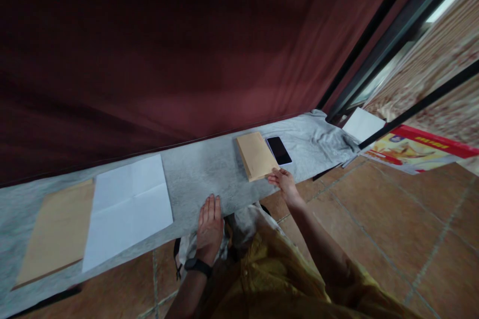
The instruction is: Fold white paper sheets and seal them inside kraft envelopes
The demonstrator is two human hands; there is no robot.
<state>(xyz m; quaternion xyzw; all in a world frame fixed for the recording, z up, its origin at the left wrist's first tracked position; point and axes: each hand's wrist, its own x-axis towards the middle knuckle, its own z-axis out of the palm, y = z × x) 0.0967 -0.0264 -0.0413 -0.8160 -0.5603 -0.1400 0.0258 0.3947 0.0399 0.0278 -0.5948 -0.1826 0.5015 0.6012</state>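
My left hand (210, 224) lies flat near the front edge of a grey cloth-covered bench (200, 174), fingers stretched out with nothing in them. At the near right corner of a stack of small brown paper envelopes (256, 154), my right hand (283, 183) pinches the paper between thumb and fingers. How many envelopes it grips cannot be made out. A dark-screened phone (279, 150) rests just to the right of the stack. Left of my left hand are a creased white paper sheet (129, 209) and, partly under it, a larger brown envelope or sheet (56, 234).
A dark red curtain (209, 70) hangs along the back of the bench. To the right stand a black metal frame (374, 45), a white sheet or card (362, 124) and a red and yellow printed box (419, 149). Brown floor tiles (374, 209) show below.
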